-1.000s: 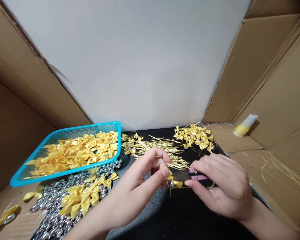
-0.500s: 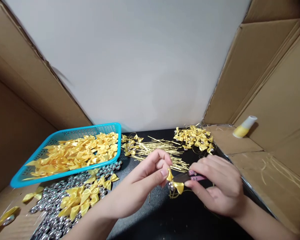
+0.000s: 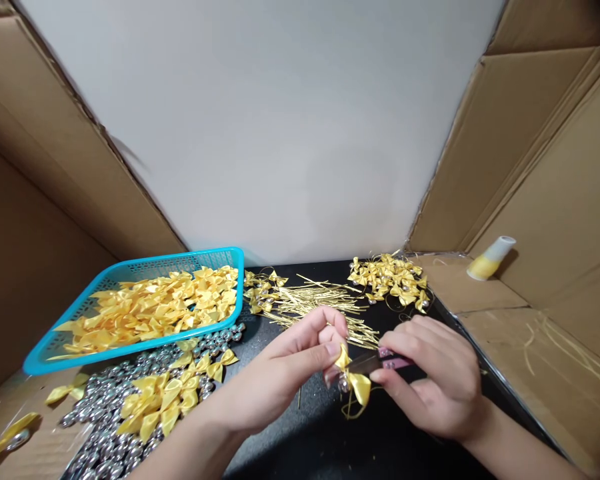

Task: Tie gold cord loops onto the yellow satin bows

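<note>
Along the left, blue basket [image 3: 241, 287] full of yellow bows [image 3: 155, 307]; nearer, silver beads [image 3: 100, 403] under loose bows [image 3: 160, 403]. At near centre, left hand [image 3: 275, 383] with thumb and fingers pinched on a beaded bow [image 3: 361, 387]; gold strips [image 3: 320, 299] beyond. Just right, pink-handled tool [image 3: 396, 362], tip at that bow, gripped in right hand [image 3: 435, 370]. Far right, white-and-yellow cone [image 3: 489, 261].

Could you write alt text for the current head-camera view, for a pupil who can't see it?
Over a black surface, a left hand pinches a yellow bow while the right hand holds a pink-handled tool beside it. At left are a blue basket of yellow bows and scattered silver beads; gold strips lie beyond the hands.
</note>
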`<state>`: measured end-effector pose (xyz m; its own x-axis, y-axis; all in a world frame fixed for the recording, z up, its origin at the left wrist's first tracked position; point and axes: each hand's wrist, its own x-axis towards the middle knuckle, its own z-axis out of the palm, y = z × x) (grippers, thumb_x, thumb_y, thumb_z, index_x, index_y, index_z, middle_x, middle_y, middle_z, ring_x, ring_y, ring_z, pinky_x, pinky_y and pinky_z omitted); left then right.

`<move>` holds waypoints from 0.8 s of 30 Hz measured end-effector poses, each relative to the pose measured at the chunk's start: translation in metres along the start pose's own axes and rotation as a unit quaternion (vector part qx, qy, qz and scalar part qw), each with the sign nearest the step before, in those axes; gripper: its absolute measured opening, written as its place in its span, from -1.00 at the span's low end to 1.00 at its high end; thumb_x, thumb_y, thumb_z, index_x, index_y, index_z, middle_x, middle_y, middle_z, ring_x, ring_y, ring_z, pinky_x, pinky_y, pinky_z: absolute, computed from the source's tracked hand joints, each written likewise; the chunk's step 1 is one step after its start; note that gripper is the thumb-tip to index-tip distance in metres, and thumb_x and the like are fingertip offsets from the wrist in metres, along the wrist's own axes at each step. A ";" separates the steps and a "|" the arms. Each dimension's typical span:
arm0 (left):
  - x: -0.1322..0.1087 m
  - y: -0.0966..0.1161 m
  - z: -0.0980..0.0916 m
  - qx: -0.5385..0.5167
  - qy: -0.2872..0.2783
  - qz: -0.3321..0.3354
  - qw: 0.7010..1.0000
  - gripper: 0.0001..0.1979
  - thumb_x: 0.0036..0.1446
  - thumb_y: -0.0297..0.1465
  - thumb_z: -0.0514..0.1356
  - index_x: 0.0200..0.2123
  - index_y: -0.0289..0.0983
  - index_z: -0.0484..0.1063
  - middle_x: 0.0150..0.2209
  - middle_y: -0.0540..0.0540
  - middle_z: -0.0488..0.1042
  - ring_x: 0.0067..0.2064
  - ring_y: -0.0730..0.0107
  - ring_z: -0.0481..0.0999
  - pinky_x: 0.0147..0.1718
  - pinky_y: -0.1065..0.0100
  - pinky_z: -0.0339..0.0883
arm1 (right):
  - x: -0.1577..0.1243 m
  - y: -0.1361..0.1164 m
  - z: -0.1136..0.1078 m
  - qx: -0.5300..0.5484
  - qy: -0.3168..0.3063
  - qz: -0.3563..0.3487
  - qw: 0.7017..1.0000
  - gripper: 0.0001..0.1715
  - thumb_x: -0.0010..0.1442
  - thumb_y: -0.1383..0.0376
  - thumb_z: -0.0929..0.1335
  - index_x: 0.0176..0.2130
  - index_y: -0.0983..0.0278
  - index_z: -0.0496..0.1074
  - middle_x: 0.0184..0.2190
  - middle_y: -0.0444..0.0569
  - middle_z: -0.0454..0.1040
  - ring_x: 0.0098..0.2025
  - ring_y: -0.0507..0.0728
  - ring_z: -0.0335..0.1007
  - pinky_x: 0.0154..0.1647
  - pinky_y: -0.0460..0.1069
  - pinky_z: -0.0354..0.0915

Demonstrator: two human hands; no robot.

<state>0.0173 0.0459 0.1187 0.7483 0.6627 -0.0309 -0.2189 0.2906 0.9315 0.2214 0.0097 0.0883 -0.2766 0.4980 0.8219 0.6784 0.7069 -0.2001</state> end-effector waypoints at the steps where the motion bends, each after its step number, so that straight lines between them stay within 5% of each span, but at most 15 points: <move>1: 0.000 0.000 0.000 -0.002 0.003 -0.002 1.000 -0.87 0.23 -0.32 0.19 -0.27 -0.25 0.32 -0.43 0.06 0.18 -0.41 0.47 0.14 -0.38 0.40 0.07 | 0.000 0.000 0.000 -0.003 0.000 -0.002 1.000 -0.84 0.24 0.24 0.32 -0.34 0.29 0.37 -0.58 -0.10 0.38 -0.55 0.05 0.18 -0.49 -0.02 0.07; 10: 0.003 0.000 -0.003 0.078 0.014 -0.009 0.997 -0.86 0.25 -0.28 0.14 -0.29 -0.22 0.28 -0.43 0.05 0.14 -0.42 0.44 0.12 -0.39 0.39 0.07 | 0.002 0.002 0.000 -0.017 0.008 -0.015 1.000 -0.84 0.22 0.25 0.33 -0.38 0.28 0.37 -0.61 -0.11 0.37 -0.58 0.04 0.18 -0.52 -0.04 0.10; 14: 0.005 -0.001 -0.009 0.165 0.053 0.009 0.985 -0.91 0.31 -0.34 0.06 -0.26 -0.21 0.27 -0.38 0.02 0.16 -0.35 0.40 0.14 -0.35 0.39 0.10 | 0.000 0.018 0.002 0.019 -0.002 0.085 0.996 -0.80 0.28 0.19 0.27 -0.31 0.27 0.35 -0.49 -0.08 0.42 -0.50 0.06 0.34 -0.52 -0.07 0.24; 18: 0.004 0.000 -0.011 0.241 0.103 0.037 0.964 -0.89 0.36 -0.31 -0.01 -0.21 -0.19 0.25 -0.35 0.02 0.16 -0.33 0.40 0.12 -0.33 0.38 0.09 | -0.012 0.041 0.020 -0.006 -0.143 0.215 0.966 -0.90 0.31 0.28 0.27 -0.18 0.26 0.34 -0.28 -0.03 0.52 -0.29 0.10 0.51 -0.31 -0.04 0.40; 20: 0.003 0.002 -0.011 0.274 0.128 0.051 0.952 -0.86 0.37 -0.29 -0.03 -0.19 -0.19 0.24 -0.35 0.03 0.17 -0.34 0.40 0.13 -0.33 0.37 0.09 | -0.022 0.047 0.033 -0.023 -0.208 0.229 0.951 -0.95 0.30 0.33 0.30 -0.20 0.27 0.35 -0.28 -0.02 0.52 -0.26 0.13 0.49 -0.28 0.00 0.40; 24: 0.001 0.006 -0.010 0.299 0.155 0.064 0.939 -0.86 0.36 -0.29 -0.03 -0.19 -0.20 0.24 -0.40 0.04 0.17 -0.36 0.40 0.14 -0.37 0.37 0.08 | -0.038 0.051 0.052 -0.025 -0.239 0.219 0.946 -0.96 0.21 0.38 0.38 -0.29 0.27 0.40 -0.28 -0.03 0.49 -0.21 0.15 0.41 -0.21 0.05 0.38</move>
<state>0.0101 0.0551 0.1210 0.5020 0.8614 0.0771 0.1661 -0.1836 0.9689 0.2309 0.0525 0.0189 -0.2308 0.9161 0.3280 0.8267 0.3624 -0.4304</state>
